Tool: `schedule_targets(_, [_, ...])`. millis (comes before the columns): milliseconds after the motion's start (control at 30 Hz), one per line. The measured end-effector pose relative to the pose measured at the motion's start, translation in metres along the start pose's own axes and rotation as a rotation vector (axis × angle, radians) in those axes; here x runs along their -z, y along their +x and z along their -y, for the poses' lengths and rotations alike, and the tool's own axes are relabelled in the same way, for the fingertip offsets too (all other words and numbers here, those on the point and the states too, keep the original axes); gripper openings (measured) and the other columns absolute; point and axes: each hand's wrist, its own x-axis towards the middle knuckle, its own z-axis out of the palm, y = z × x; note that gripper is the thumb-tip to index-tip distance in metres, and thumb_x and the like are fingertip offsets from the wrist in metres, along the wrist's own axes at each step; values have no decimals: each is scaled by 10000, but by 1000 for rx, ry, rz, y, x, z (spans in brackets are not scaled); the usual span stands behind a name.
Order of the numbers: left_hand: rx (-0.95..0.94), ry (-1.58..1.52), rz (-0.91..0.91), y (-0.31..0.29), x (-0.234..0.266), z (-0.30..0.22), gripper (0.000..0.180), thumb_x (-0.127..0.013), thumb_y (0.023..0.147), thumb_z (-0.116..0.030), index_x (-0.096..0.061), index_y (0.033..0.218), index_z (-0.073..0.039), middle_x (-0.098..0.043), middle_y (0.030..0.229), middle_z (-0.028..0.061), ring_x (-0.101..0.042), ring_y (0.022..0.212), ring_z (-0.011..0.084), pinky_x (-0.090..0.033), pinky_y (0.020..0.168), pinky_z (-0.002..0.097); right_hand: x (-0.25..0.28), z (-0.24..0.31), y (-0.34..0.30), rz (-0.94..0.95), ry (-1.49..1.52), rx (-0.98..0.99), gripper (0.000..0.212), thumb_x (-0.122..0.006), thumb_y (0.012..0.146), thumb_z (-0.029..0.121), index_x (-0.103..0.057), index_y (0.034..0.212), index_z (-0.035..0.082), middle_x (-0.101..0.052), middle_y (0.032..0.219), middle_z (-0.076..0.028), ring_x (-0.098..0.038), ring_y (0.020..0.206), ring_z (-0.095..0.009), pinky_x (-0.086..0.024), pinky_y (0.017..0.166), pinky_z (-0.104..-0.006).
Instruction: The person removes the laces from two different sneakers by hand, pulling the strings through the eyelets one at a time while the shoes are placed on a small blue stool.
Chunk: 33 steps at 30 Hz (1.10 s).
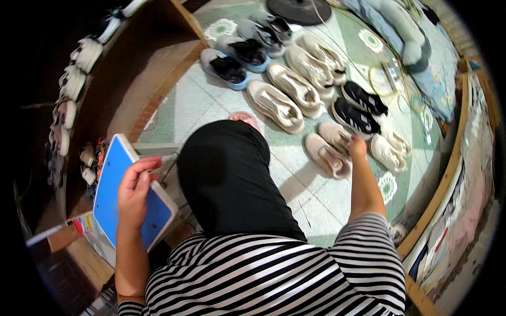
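Observation:
My right hand (358,149) reaches down to a pair of pale pinkish-beige shoes on the floor. Its fingers close at the heel opening of the farther shoe (334,131), though the fingertips are partly hidden. The nearer shoe of that pair (322,154) lies right beside it. On the left, my left hand (136,187) hovers over a blue board with a pale rim (112,184). Its fingers are loosely bent, the thumb stands apart from them, and I see nothing held.
Several shoes stand in rows ahead: grey-blue ones (224,67), cream ones (274,105), black ones (356,117) and white ones (387,152). A wooden shelf (158,95) with shoes borders the left. Cables (371,79) and a power strip (391,76) lie far right, near bedding (437,89).

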Motion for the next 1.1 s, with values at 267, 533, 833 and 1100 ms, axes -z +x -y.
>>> schedule_targets(267, [-92, -84, -75, -10, 36, 7, 237, -468, 972, -135, -537, 1175, -35, -579, 1204, 102, -546, 1123, 188, -450, 909, 338, 6, 132, -14, 128, 117, 212, 265, -582, 883, 217, -655, 1053, 28, -644, 1037, -179, -610, 990, -315, -463, 876, -370])
schedule_targets(533, [-126, -164, -240, -56, 112, 42, 258, -481, 967, -127, -516, 1195, -13, -570, 1207, 106, -532, 1126, 187, -437, 921, 337, 77, 393, -44, 319, 521, 743, 225, -592, 911, 181, -657, 1010, -10, -681, 898, -130, -647, 816, -187, -497, 744, -304])
schedule_targets(833, [-44, 50, -575, -119, 275, 115, 258, -541, 941, -183, -577, 1150, -36, -605, 1093, 56, -555, 1007, 138, -450, 859, 281, 146, 605, -209, 683, 358, 1253, 181, -580, 917, 122, -640, 1043, 7, -635, 925, -68, -565, 811, -116, -448, 737, -241])
schedule_targets(1100, [182, 163, -743, -98, 404, 258, 268, -567, 917, -214, -586, 1104, -24, -641, 1012, 89, -595, 934, 173, -471, 821, 308, 76, 720, -403, 910, 342, 1618, 226, -630, 851, 104, -633, 1065, 32, -605, 1143, -156, -565, 1070, -305, -451, 919, -358])
